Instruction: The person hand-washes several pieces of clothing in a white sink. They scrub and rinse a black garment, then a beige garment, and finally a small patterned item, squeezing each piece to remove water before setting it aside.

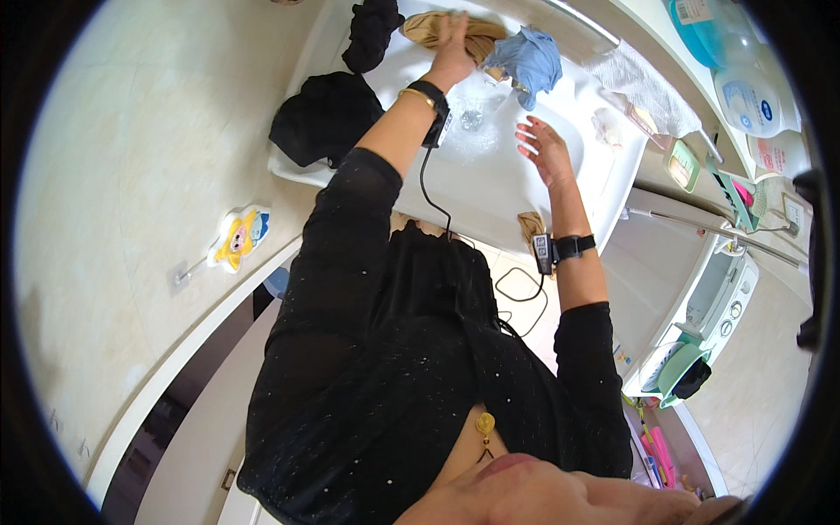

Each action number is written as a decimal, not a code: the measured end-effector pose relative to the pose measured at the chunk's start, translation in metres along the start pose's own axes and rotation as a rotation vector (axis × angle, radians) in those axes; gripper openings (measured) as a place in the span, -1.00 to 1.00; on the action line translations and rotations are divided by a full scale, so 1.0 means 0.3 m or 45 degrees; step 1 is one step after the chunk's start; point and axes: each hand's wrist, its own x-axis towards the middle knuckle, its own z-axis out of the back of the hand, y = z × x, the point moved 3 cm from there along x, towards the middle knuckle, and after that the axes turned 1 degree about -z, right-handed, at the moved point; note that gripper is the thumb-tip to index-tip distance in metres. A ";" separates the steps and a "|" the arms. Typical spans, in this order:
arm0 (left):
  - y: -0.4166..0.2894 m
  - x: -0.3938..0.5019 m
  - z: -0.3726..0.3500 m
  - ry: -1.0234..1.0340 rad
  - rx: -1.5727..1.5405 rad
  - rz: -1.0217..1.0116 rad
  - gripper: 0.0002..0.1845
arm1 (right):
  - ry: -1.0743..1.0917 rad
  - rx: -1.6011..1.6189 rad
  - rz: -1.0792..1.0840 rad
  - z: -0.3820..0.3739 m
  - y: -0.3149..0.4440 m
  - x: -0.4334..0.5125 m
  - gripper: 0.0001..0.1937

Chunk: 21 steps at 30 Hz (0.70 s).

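Note:
Before me is a white washbasin (489,193), with bubbly water around its drain (471,120). My left hand (453,58) reaches to the far side, its fingers extended over a bunched tan cloth (423,27); whether they press on it is hard to tell. Just right of that hand, a crumpled light-blue cloth (528,60) sits in a heap, seemingly draped over the faucet. My right hand (548,151) hovers above the basin's right side, fingers apart and holding nothing. Two black cloth bundles (328,118) (373,36) lie along the left rim.
Soap dishes (682,164) and a white towel (640,85) on a rail are at the right. Bottles (748,98) stand on a shelf. A washing machine (725,308) holds a green basin (682,371). Cables hang from both wrist devices. Another tan cloth (530,226) shows at the front edge.

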 end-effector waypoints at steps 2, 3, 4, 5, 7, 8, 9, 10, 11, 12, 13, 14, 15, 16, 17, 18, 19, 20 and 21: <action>0.006 0.015 -0.062 0.217 0.065 -0.038 -0.09 | 0.001 -0.045 -0.039 0.004 -0.036 -0.011 -0.65; 0.012 0.017 -0.081 0.346 0.104 -0.045 -0.14 | -0.008 -0.060 -0.060 0.006 -0.048 -0.015 -0.65; 0.028 0.008 -0.086 0.304 0.093 0.135 -0.30 | -0.008 -0.073 -0.084 0.007 -0.057 -0.017 -0.66; 0.031 0.005 -0.084 0.304 0.108 0.088 -0.34 | -0.010 -0.077 -0.088 0.006 -0.062 -0.018 -0.66; 0.040 -0.019 -0.069 0.300 0.139 -0.008 -0.41 | 0.002 -0.085 -0.111 -0.005 -0.066 -0.013 -0.66; 0.044 -0.033 -0.049 0.163 0.112 -0.044 -0.62 | 0.010 -0.071 -0.093 -0.016 -0.064 -0.007 -0.64; 0.053 -0.042 -0.037 0.177 0.091 -0.025 -0.64 | 0.021 -0.059 -0.089 -0.033 -0.063 0.002 -0.62; 0.061 -0.053 -0.024 0.188 0.071 -0.008 -0.67 | 0.033 -0.047 -0.082 -0.056 -0.062 0.014 -0.59; 0.067 -0.073 -0.014 0.201 0.050 0.012 -0.69 | 0.044 -0.013 -0.078 -0.083 -0.064 0.029 -0.55; 0.072 -0.103 -0.005 0.192 -0.027 0.081 -0.86 | 0.053 0.020 -0.077 -0.114 -0.070 0.045 -0.51; 0.075 -0.137 -0.005 0.278 -0.093 0.164 -0.86 | 0.062 0.051 -0.082 -0.144 -0.076 0.063 -0.46; 0.077 -0.181 -0.003 0.367 -0.156 0.262 -0.86 | 0.086 0.158 -0.125 -0.176 -0.091 0.081 -0.34; 0.079 -0.230 0.000 0.456 -0.218 0.359 -0.87 | 0.059 0.214 -0.140 -0.200 -0.111 0.096 -0.35; 0.067 -0.290 0.001 0.538 -0.324 0.341 -0.89 | 0.003 0.266 -0.176 -0.223 -0.139 0.114 -0.37; 0.057 -0.352 0.000 0.635 -0.404 0.364 -0.91 | 0.008 0.331 -0.200 -0.236 -0.166 0.132 -0.38; 0.043 -0.413 0.000 0.734 -0.365 0.293 -0.89 | 0.083 0.408 -0.259 -0.243 -0.198 0.145 -0.42; 0.033 -0.473 -0.001 0.851 -0.298 0.264 -0.87 | 0.016 0.269 -0.320 -0.227 -0.241 0.147 -0.46; 0.039 -0.525 -0.001 0.924 -0.518 0.505 -0.84 | -0.010 0.142 -0.361 -0.205 -0.284 0.145 -0.50; 0.047 -0.568 0.000 0.988 -0.739 0.743 -0.81 | -0.056 0.002 -0.410 -0.175 -0.322 0.144 -0.53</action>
